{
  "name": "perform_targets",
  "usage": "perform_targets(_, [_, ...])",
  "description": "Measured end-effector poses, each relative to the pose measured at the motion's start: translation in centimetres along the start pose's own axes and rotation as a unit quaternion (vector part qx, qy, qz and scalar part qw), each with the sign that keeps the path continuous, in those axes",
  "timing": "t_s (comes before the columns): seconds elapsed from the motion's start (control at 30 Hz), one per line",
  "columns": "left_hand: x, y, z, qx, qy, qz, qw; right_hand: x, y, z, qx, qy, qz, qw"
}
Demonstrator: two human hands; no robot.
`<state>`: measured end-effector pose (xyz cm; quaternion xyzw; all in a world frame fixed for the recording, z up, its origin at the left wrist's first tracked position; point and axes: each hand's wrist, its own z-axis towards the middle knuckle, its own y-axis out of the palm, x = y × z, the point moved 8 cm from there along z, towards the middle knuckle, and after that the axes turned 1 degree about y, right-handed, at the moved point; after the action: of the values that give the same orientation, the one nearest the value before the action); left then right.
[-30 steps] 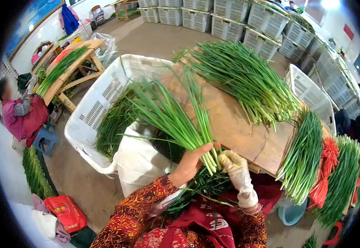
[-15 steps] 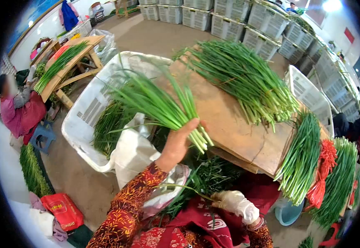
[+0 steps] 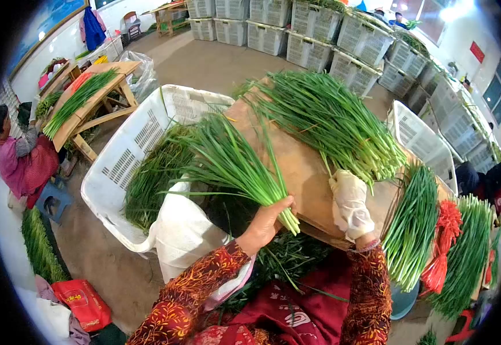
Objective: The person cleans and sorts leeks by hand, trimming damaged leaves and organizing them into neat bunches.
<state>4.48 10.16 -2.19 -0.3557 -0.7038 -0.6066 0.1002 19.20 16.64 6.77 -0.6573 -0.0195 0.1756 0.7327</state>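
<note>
My left hand (image 3: 268,222) is closed round the stem ends of a bunch of garlic chives (image 3: 236,167), its leaves fanning to the upper left over the crate. In a white glove, my right hand (image 3: 351,204) rests at the lower edge of the large chive pile (image 3: 331,115) on the wooden board (image 3: 296,155). Its fingers are drawn together where a thin stalk meets them; the fingertips are partly hidden. Loose leaves lie on my dark red apron (image 3: 319,287). A sorted bundle of chives (image 3: 412,224) lies at the board's right side.
A white crate (image 3: 109,190) holds chives at left, with a white sack (image 3: 184,230) over its edge. Red ties (image 3: 446,236) hang beside another chive bundle (image 3: 466,253). A person (image 3: 23,155) sits at another bench. Stacked crates (image 3: 311,49) line the back.
My right hand has moved up from the apron to the pile on the board, no longer holding the long stalk. My left hand with its bunch has shifted slightly right and down.
</note>
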Motion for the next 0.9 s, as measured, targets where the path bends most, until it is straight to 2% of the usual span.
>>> perform_targets(0.07, [0.5, 0.3, -0.4, 0.001, 0.036, 0.023, 0.999, 0.0, 0.5, -0.6, -0.042, 0.114, 0.106, 0.987])
perform_targets(0.13, [0.4, 0.4, -0.6, 0.017, 0.023, 0.031, 0.999, -2.9, 0.1, -3.2, -0.012, 0.047, 0.117, 0.992])
perform_targets(0.17, [0.0, 0.3, -0.6, 0.029, 0.007, 0.04, 0.999, -4.4, 0.5, -4.3, -0.05, 0.03, 0.188, 0.98])
perform_targets(0.27, [-0.3, 0.7, -1.2, -0.006, -0.009, 0.042, 0.999, -6.8, -1.1, -6.6, -0.03, 0.003, 0.261, 0.965])
perform_targets(0.33, [0.6, 1.3, -2.0, -0.008, -0.025, 0.044, 0.999, -7.1, -1.0, -6.7, -0.098, -0.052, 0.218, 0.97])
perform_targets(0.37, [1.4, 0.7, -2.0, 0.01, 0.008, 0.061, 0.998, -6.3, -1.1, -6.3, -0.124, -0.047, 0.27, 0.954])
perform_targets(0.43, [4.4, -0.1, -1.8, 0.028, 0.119, 0.013, 0.992, -1.4, -2.0, -4.7, 0.073, -0.046, 0.349, 0.933])
perform_targets(0.5, [8.9, 0.9, -2.3, 0.052, 0.263, 0.028, 0.963, -1.0, -6.6, -2.8, 0.22, -0.071, 0.114, 0.966])
perform_targets(0.53, [9.9, 0.8, -2.3, 0.057, 0.288, 0.005, 0.956, 0.9, -6.4, -1.7, 0.209, -0.004, 0.015, 0.978])
perform_targets(0.57, [10.3, 1.2, -2.3, 0.037, 0.283, -0.023, 0.958, 3.5, -5.6, -0.9, 0.195, 0.064, -0.083, 0.975])
perform_targets(0.63, [9.7, 1.1, -1.7, 0.018, 0.246, -0.039, 0.968, 3.8, -4.8, -1.5, 0.206, -0.036, -0.156, 0.965])
perform_targets(0.7, [7.2, 0.1, -1.0, 0.008, 0.163, -0.065, 0.984, 4.2, -4.8, -1.3, 0.19, 0.004, -0.102, 0.976])
perform_targets(0.77, [4.9, -0.5, -1.4, 0.021, 0.123, -0.027, 0.992, 3.3, -5.1, -1.5, 0.167, 0.043, -0.045, 0.984])
perform_targets(0.83, [2.9, -0.6, -1.8, 0.014, 0.08, -0.055, 0.995, 1.5, -5.5, -2.3, 0.15, 0.062, -0.012, 0.987])
perform_targets(0.9, [1.4, -0.9, -1.9, 0.032, 0.054, -0.055, 0.996, 0.4, -4.7, -3.8, 0.085, 0.121, 0.223, 0.964])
